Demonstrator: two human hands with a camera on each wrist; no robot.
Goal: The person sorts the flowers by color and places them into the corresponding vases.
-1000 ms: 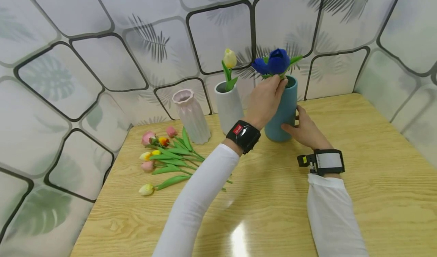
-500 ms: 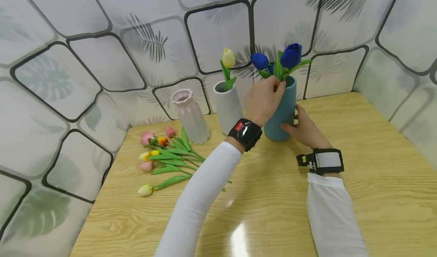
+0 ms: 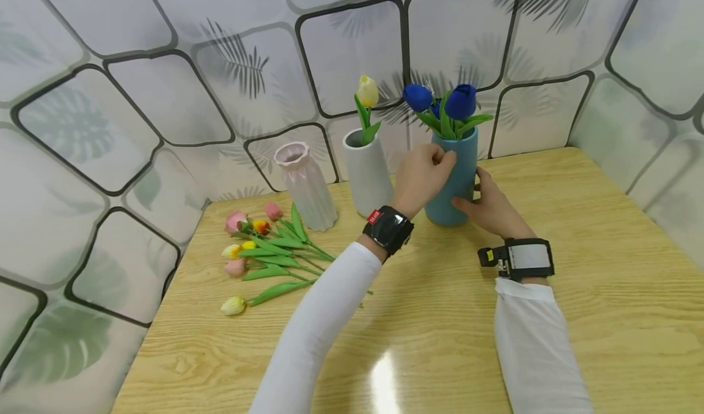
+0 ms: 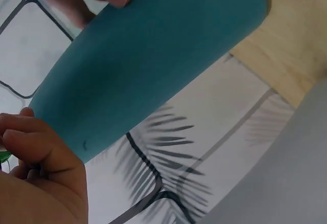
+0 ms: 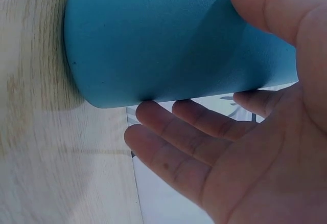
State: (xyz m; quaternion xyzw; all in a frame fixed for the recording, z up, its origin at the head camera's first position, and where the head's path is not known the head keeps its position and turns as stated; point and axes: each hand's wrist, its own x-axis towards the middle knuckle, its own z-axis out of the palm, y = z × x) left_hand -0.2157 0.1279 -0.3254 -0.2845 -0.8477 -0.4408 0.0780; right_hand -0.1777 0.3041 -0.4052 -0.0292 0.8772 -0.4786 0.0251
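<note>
Blue artificial tulips (image 3: 461, 102) with green leaves stand in the teal vase (image 3: 464, 157), their stems hidden inside it. Just below the rim, my left hand (image 3: 423, 175) overlaps the vase front in the head view. Its fingers are curled in toward the palm and no stem shows between them; the left wrist view has the same hand (image 4: 46, 168) at the vase's mouth end. Lower down, my right hand (image 3: 492, 206) holds the vase from the right side. In the right wrist view its thumb (image 5: 271, 12) lies on the teal wall and its fingertips meet the opposite side.
Left of the teal vase stands a white vase (image 3: 365, 175) with one cream tulip (image 3: 367, 92). Beside it is a pink ribbed vase (image 3: 308, 188). Several artificial flowers (image 3: 275, 252), pink, yellow and orange, lie on the wooden table (image 3: 440, 340). A patterned wall (image 3: 352, 53) rises behind.
The blue tulip that my left hand pinched at the rim has sunk lower into the teal vase. My left hand has come off its stem and dropped slightly. The right hand stays put.
</note>
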